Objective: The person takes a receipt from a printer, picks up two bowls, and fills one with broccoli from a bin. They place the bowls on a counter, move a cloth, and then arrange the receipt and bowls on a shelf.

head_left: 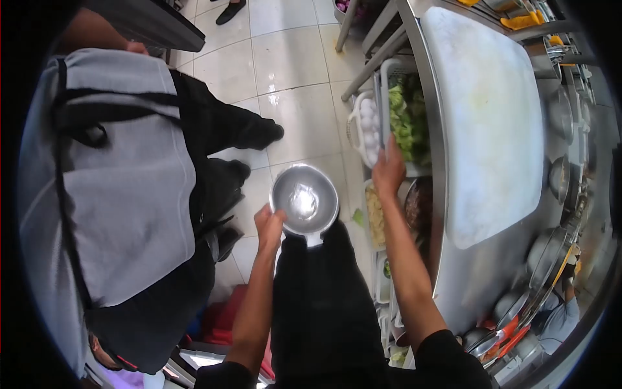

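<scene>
My left hand is closed on the rim of a round metal bowl. Nothing shows inside the bowl, which is tipped so its shiny inside faces me. To the right, under the counter, my right hand has its fingers closed at the rim of a pale plastic crate. Leafy green vegetables fill that crate. Just left of this hand is a white basket of eggs. A tub of pale yellow pieces and a container of dark brown food lie beside my right forearm.
A steel counter with a white cutting board stands on my right. Pans and bowls line its far side. Close on my left is a co-worker in a grey apron. Pale tiles cover the floor.
</scene>
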### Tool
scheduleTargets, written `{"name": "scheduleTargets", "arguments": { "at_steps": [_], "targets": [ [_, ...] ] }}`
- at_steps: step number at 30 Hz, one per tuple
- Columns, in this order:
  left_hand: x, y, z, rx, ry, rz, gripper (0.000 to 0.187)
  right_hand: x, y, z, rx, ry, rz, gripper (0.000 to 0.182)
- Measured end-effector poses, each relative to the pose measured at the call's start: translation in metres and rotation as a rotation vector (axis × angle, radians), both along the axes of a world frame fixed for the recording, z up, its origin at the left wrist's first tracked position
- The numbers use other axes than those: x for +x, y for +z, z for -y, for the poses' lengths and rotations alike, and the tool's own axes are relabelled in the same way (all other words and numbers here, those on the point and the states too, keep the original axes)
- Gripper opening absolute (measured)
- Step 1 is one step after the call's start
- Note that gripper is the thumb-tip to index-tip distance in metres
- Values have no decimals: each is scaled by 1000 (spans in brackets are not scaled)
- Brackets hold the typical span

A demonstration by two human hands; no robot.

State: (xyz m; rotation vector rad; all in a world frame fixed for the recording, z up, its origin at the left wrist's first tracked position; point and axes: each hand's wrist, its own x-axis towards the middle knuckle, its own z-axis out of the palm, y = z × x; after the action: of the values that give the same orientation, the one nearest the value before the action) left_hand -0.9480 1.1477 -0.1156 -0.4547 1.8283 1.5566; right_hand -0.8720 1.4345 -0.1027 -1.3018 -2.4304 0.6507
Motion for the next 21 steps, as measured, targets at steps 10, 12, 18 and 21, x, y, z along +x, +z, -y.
{"name": "scheduleTargets", "arguments": {
  "at_steps": [10,12,18,21],
  "targets": [
    [-34,20,-77,-100,-209,-135,14,-23,21,32,-280,38,-200,49],
    [-39,14,-86,-130,-218,-171,13,-21,23,25,-359,47,-264,45],
    [-35,8,-96,-124,-206,-220,14,-8,48,-19,-193,-276,-127,43],
    [-28,3,-104,-98,-168,-197,12,-5,34,-46,-391,-486,41,44]
  ]
}}
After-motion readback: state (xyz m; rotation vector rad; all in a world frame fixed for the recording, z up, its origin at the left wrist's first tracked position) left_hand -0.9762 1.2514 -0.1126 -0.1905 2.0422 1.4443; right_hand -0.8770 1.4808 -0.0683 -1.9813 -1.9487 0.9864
